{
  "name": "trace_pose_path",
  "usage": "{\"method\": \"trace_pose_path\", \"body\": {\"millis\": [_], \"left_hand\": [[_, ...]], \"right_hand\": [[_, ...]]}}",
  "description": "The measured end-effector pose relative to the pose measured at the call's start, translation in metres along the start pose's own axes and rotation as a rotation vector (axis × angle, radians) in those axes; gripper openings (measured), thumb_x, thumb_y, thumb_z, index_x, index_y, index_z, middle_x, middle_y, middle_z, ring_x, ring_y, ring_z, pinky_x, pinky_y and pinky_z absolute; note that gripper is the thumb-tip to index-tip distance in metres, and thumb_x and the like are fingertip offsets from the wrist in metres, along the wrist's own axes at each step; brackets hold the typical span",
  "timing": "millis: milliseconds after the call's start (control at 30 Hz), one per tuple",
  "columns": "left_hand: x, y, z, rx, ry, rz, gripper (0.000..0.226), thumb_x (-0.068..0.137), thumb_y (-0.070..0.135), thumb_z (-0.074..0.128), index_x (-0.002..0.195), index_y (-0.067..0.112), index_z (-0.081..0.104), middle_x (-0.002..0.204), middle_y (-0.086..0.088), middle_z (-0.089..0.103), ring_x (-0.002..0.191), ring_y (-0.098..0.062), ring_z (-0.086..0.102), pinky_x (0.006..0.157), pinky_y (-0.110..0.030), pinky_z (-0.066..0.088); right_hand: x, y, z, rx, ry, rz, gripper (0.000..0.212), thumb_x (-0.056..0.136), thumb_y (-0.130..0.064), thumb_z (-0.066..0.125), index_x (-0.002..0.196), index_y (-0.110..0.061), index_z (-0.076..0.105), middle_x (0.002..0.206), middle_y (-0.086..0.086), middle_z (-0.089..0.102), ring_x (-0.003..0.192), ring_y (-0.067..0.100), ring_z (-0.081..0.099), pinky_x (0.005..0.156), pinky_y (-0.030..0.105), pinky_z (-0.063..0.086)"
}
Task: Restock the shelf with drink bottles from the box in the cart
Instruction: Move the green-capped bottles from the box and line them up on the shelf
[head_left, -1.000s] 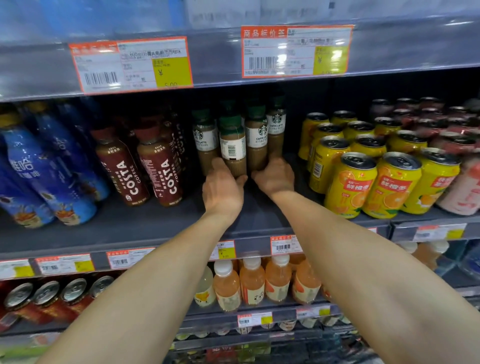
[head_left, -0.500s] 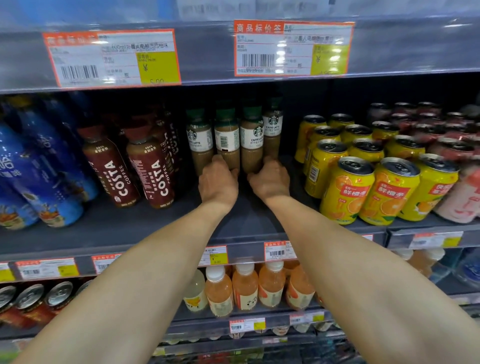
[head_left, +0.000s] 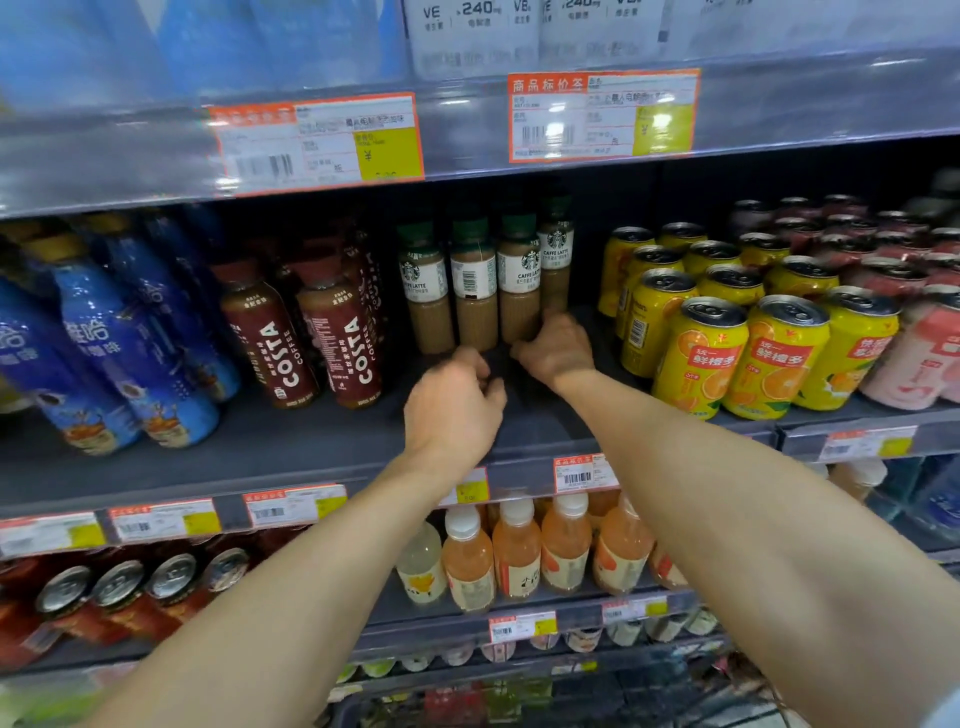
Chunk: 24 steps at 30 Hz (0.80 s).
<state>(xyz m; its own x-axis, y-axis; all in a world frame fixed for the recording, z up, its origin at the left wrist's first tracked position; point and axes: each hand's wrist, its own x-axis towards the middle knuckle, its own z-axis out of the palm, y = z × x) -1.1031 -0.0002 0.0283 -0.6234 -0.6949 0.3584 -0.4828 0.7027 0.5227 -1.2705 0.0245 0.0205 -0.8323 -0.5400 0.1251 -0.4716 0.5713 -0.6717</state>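
A person's right hand (head_left: 553, 351) rests at the foot of four Starbucks latte bottles (head_left: 475, 291) lined up on the middle shelf (head_left: 311, 447). Its fingers (head_left: 546, 319) lie against the bases of the rightmost two, and a grip cannot be confirmed. The blurred left hand (head_left: 452, 410) sits just before the row, loosely curled and holding nothing. Costa bottles (head_left: 343, 338) stand to the left of the fingers, orange cans (head_left: 779, 358) to the right.
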Motion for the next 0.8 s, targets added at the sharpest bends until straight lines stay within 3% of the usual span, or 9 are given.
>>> {"method": "trace_pose_path", "body": {"millis": [200, 333, 500, 667, 800], "left_hand": [[-0.080, -0.004, -0.041, -0.084, 0.004, 0.177, 0.009, 0.092, 0.038, 0.060, 0.090, 0.031, 0.055, 0.083, 0.013, 0.059, 0.084, -0.009, 0.053, 0.069, -0.033, 0.045], [-0.158, -0.031, -0.042, -0.112, -0.069, 0.117, 0.010, 0.091, 0.041, 0.056, 0.090, 0.031, 0.057, 0.089, 0.013, 0.063, 0.088, -0.012, 0.058, 0.075, -0.036, 0.048], [-0.260, -0.081, -0.033, -0.073, -0.243, -0.006, 0.010, 0.092, 0.039, 0.061, 0.088, 0.032, 0.055, 0.086, 0.017, 0.060, 0.086, -0.007, 0.055, 0.068, -0.026, 0.041], [-0.344, -0.115, -0.016, -0.047, -0.411, -0.148, 0.011, 0.090, 0.037, 0.064, 0.088, 0.032, 0.056, 0.077, 0.020, 0.057, 0.072, 0.001, 0.055, 0.058, -0.021, 0.040], [-0.398, -0.125, 0.002, 0.000, -0.562, -0.261, 0.009, 0.090, 0.034, 0.063, 0.094, 0.029, 0.056, 0.084, 0.015, 0.063, 0.076, -0.004, 0.059, 0.063, -0.025, 0.047]], "right_hand": [[-0.049, -0.012, -0.018, -0.052, -0.069, -0.032, 0.045, 0.085, -0.030, 0.068, 0.123, -0.009, 0.059, 0.124, 0.015, 0.062, 0.113, 0.033, 0.059, 0.084, 0.033, 0.049], [-0.107, -0.013, -0.042, -0.055, -0.018, -0.127, 0.046, 0.087, -0.028, 0.066, 0.126, -0.006, 0.058, 0.127, 0.018, 0.062, 0.118, 0.036, 0.056, 0.092, 0.035, 0.046], [-0.211, 0.007, -0.065, -0.062, 0.025, -0.196, 0.049, 0.087, -0.026, 0.065, 0.132, -0.010, 0.057, 0.131, 0.013, 0.060, 0.119, 0.030, 0.056, 0.099, 0.038, 0.044], [-0.316, 0.073, -0.052, -0.087, -0.103, -0.039, 0.040, 0.089, -0.029, 0.062, 0.127, -0.015, 0.061, 0.124, 0.005, 0.066, 0.112, 0.025, 0.061, 0.086, 0.029, 0.046], [-0.376, 0.145, -0.022, -0.102, -0.335, 0.195, 0.043, 0.094, -0.030, 0.062, 0.132, -0.011, 0.058, 0.126, 0.006, 0.065, 0.112, 0.024, 0.061, 0.092, 0.032, 0.048]]}}
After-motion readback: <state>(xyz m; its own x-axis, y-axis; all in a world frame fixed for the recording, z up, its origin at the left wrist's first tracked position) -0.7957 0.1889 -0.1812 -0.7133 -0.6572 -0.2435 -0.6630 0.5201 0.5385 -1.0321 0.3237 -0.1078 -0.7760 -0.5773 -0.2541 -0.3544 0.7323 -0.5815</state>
